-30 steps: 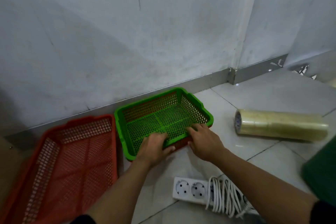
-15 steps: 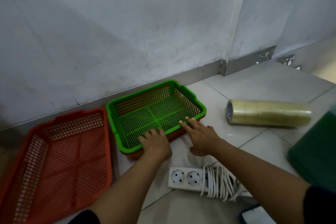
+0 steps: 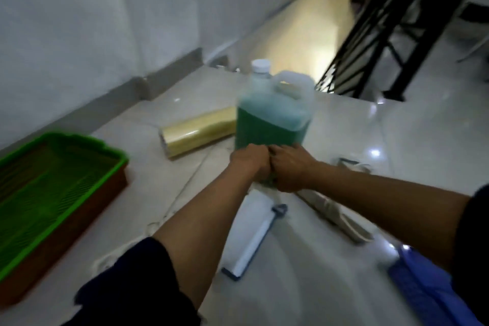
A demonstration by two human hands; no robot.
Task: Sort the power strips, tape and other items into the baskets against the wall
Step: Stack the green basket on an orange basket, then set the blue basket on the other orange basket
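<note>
Both hands [image 3: 270, 167] around green-liquid jug [image 3: 272, 124]

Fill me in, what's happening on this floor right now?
A person has both hands, left hand and right hand, clasped around the base of an upright jug of green liquid with a white cap. It stands on the tiled floor next to a lying roll of clear tape. The green basket, nested on an orange one by the wall, looks empty. The frame is motion-blurred, so whether the jug is lifted is unclear.
</note>
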